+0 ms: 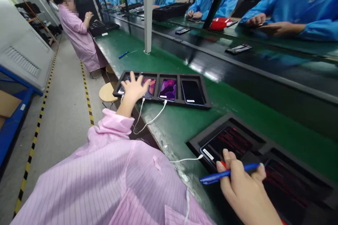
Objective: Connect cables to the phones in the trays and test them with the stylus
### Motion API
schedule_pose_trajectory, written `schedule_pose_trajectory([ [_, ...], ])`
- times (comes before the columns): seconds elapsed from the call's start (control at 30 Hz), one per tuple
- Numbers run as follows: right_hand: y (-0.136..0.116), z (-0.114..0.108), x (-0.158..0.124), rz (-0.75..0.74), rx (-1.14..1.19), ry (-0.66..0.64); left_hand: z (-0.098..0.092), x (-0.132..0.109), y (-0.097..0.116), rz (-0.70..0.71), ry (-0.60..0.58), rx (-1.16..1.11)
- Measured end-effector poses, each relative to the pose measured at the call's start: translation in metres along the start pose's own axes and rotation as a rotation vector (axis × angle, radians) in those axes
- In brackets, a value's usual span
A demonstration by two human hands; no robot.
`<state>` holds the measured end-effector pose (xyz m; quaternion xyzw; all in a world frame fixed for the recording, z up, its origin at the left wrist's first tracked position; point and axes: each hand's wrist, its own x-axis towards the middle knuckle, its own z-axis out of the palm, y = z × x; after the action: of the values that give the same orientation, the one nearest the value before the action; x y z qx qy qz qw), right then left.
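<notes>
My left hand [135, 88], fingers spread, is over the left end of a black foam tray [207, 104]. Beneath it are two phones, partly covered; one has a lit red-and-purple screen [149, 89]. Farther right in that tray are a phone with a purple screen [168, 89] and one with a dark screen [192, 92]. My right hand [243, 182] has a blue pen [215, 177] across its fingers. It is at the lower edge of a phone showing red text [232, 140] in a nearer tray [195, 143]. Something small and red shows by its fingertips, too little to name.
White charging cables [155, 117] run from phones over the bench edge. Another blue pen [123, 55] lies on the green bench [169, 137] near a white post [148, 14]. Phone parts [238, 49] rest on the dark line beyond. A stool [107, 92] and co-workers are nearby.
</notes>
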<state>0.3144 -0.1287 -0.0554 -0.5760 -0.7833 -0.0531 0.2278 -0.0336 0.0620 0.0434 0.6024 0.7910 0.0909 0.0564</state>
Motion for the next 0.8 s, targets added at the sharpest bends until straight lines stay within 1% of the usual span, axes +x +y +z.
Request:
schedule_pose_trajectory([
  [0.03,0.0,0.0,0.0,0.001,-0.002,-0.002,-0.003,0.001,-0.012,-0.044,-0.038,-0.007],
  [0.07,-0.001,-0.001,0.0,0.002,-0.003,-0.003,-0.004,0.004,-0.024,-0.043,-0.094,-0.023],
  [0.1,-0.002,-0.001,0.0,0.005,-0.003,-0.002,-0.004,0.008,-0.033,-0.007,-0.126,-0.047],
  [0.13,-0.002,-0.001,0.0,0.004,-0.002,0.004,-0.004,0.013,-0.04,0.046,-0.135,-0.073],
  [0.17,-0.003,-0.002,0.001,0.002,-0.002,0.009,-0.003,0.017,-0.044,0.102,-0.113,-0.095],
  [0.2,-0.003,-0.002,0.001,-0.005,-0.003,0.016,-0.002,0.021,-0.046,0.147,-0.063,-0.11],
  [0.27,-0.003,-0.001,0.0,-0.016,-0.005,0.034,-0.004,0.021,-0.043,0.178,0.041,-0.114],
  [0.33,-0.002,-0.001,0.0,-0.034,-0.003,0.041,-0.009,0.011,-0.034,0.179,0.085,-0.083],
  [0.37,-0.002,-0.001,0.0,-0.041,0.002,0.043,-0.012,0.002,-0.029,0.183,0.085,-0.059],
  [0.43,-0.002,-0.003,0.001,-0.04,0.01,0.052,-0.018,-0.017,-0.021,0.203,0.039,0.0],
  [0.5,-0.003,-0.009,0.003,-0.022,0.012,0.071,-0.022,-0.036,-0.018,0.227,-0.033,0.04],
  [0.57,-0.004,-0.016,0.006,0.0,0.029,0.091,-0.024,-0.05,-0.023,0.223,-0.08,0.047],
  [0.63,-0.005,-0.024,0.01,-0.006,0.08,0.058,-0.025,-0.057,-0.033,0.175,-0.077,0.045],
  [0.73,-0.008,-0.037,0.019,-0.059,0.185,-0.047,-0.027,-0.057,-0.052,0.075,-0.047,0.067],
  [0.8,-0.013,-0.046,0.033,-0.085,0.258,-0.088,-0.028,-0.054,-0.064,0.035,-0.038,0.08],
])
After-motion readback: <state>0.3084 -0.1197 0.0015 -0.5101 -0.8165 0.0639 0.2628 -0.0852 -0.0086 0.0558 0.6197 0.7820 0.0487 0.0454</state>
